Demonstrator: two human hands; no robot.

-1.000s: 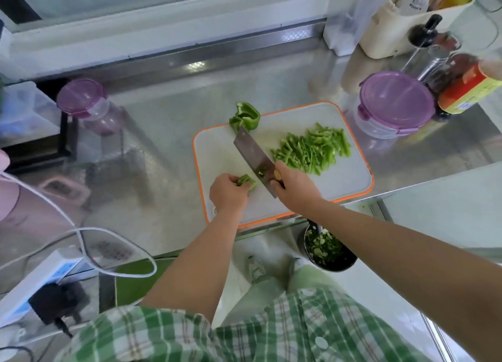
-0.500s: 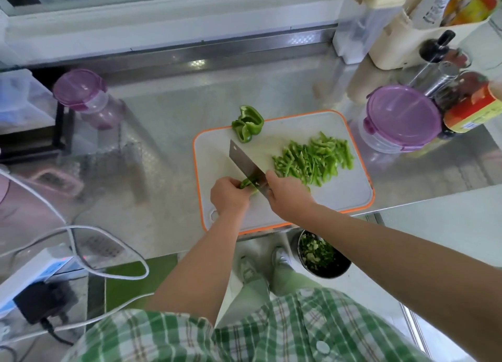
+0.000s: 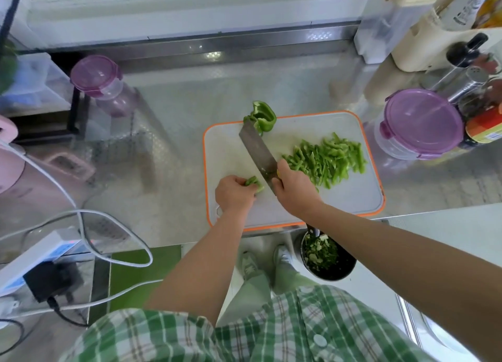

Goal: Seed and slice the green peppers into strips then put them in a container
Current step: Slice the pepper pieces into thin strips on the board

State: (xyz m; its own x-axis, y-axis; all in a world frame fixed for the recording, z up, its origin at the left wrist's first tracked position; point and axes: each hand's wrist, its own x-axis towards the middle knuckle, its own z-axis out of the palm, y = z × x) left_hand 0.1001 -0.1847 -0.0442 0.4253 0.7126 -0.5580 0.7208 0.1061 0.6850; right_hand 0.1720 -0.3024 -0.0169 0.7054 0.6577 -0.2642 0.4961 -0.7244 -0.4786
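Slicing: pepper piece (image 3: 254, 183) sits at the board's 7 o'clock, pinned under the left hand (image 3: 235, 194), whose curled fingertips are bunched on it.
Key relation: cleaver (image 3: 256, 151) is just at 3 o'clock of the piece, blade running toward 11 o'clock. The piece's long axis is mostly hidden, cannot tell.
Right hand (image 3: 293, 190): fingers wrapped round the cleaver handle, nearer the strips.
Strips (image 3: 326, 163): heap at the board's 3 o'clock.
Uncut pepper (image 3: 263, 118): board's 12 o'clock edge, by the blade tip.
Board (image 3: 353, 198): white, orange rim, on the steel counter (image 3: 176, 149).
Container (image 3: 422, 122): purple lid on, 2 o'clock off the board.
Room: scrap pot (image 3: 328, 258) at 6 o'clock below the counter, cables (image 3: 89, 242) at 8 o'clock.
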